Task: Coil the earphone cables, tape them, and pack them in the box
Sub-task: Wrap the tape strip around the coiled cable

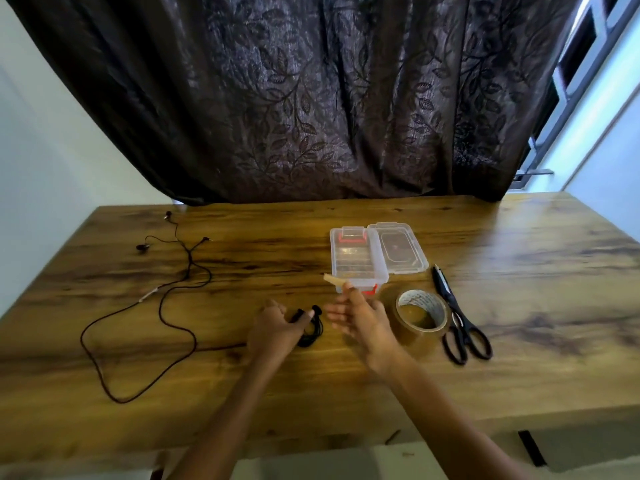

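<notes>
My left hand [277, 329] grips a coiled black earphone cable [310, 325] just above the table, its two earbuds sticking up at the top. My right hand [360, 317] is beside it with fingers spread, and a short strip of brown tape [333, 279] is stuck to a raised fingertip. A second, dark red earphone cable [162, 299] lies uncoiled across the left of the table. The clear plastic box [353, 261] stands open behind my right hand, its lid [398, 247] folded out to the right.
A roll of brown tape [420, 313] lies right of my right hand, with black scissors [457, 317] just beyond it. The wooden table [536, 271] ends at a dark curtain [311, 98] at the back.
</notes>
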The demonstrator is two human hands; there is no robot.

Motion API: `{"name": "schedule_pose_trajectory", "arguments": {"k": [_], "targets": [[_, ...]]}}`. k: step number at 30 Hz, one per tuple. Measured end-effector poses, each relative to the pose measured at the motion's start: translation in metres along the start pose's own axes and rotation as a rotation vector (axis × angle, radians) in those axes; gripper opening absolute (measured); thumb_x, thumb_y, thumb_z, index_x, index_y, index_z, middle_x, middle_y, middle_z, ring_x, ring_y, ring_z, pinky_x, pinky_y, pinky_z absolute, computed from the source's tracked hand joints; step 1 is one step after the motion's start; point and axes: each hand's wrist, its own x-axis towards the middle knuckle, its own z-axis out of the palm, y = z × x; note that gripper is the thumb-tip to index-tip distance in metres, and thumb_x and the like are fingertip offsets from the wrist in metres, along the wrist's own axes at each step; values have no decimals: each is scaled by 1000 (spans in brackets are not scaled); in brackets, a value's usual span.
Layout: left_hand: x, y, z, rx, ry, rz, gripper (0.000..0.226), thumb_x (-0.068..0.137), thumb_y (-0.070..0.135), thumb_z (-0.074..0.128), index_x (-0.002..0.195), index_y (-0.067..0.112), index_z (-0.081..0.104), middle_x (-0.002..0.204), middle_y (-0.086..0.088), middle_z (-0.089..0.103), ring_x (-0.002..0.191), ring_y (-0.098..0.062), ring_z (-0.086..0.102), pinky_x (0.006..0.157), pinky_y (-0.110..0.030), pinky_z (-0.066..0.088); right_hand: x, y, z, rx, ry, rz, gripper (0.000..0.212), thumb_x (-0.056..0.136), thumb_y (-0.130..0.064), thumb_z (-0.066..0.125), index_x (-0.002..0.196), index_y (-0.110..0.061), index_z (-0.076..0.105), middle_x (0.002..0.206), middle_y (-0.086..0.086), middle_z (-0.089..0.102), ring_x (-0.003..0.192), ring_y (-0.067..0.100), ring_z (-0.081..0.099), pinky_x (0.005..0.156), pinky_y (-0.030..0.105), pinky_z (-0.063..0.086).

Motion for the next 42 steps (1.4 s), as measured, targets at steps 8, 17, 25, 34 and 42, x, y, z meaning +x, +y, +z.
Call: {"name": "schedule_pose_trajectory", "arguments": {"k": [8, 17, 25, 34, 42], "targets": [[3, -12, 26, -10, 106, 53, 24, 82, 22, 66, 101, 12, 56, 102, -5, 65, 92, -19, 63, 62, -26, 51, 18, 38, 11, -202, 42, 43, 34, 97, -37, 40, 100, -10, 60, 91, 5, 71, 74, 9, 60, 60, 21, 41], [11, -13, 23, 61, 89, 16, 24, 84, 19, 66, 106, 14, 58, 105, -2, 66, 92, -15, 64, 59, -21, 46, 23, 53, 6, -402, 27, -54, 27, 98, -38, 35, 101, -21, 56, 91, -5, 70, 85, 9, 61, 72, 25, 45], [14, -11, 25, 441, 5, 280, 32, 91, 20, 56, 119, 6, 49, 113, -9, 63, 101, -21, 63, 76, -29, 53, 22, 58, 6, -375, 39, -107, 32, 98, -38, 34, 109, -17, 56, 88, -7, 68, 82, 3, 61, 69, 20, 44], [10, -15, 24, 292, -23, 447, 35, 93, 12, 48, 128, 9, 47, 130, -6, 47, 110, -19, 54, 85, -25, 48, 22, 62, 4, -327, 42, -120, 35, 97, -40, 33, 106, -17, 58, 88, -2, 71, 84, 8, 63, 68, 20, 45], [6, -2, 16, -96, -101, 301, 27, 89, 11, 57, 115, 14, 63, 119, -6, 58, 103, -20, 60, 90, -32, 51, 15, 61, 0, -224, 69, -132, 36, 96, -41, 37, 106, -15, 60, 85, 3, 71, 71, 8, 61, 61, 21, 42]]}}
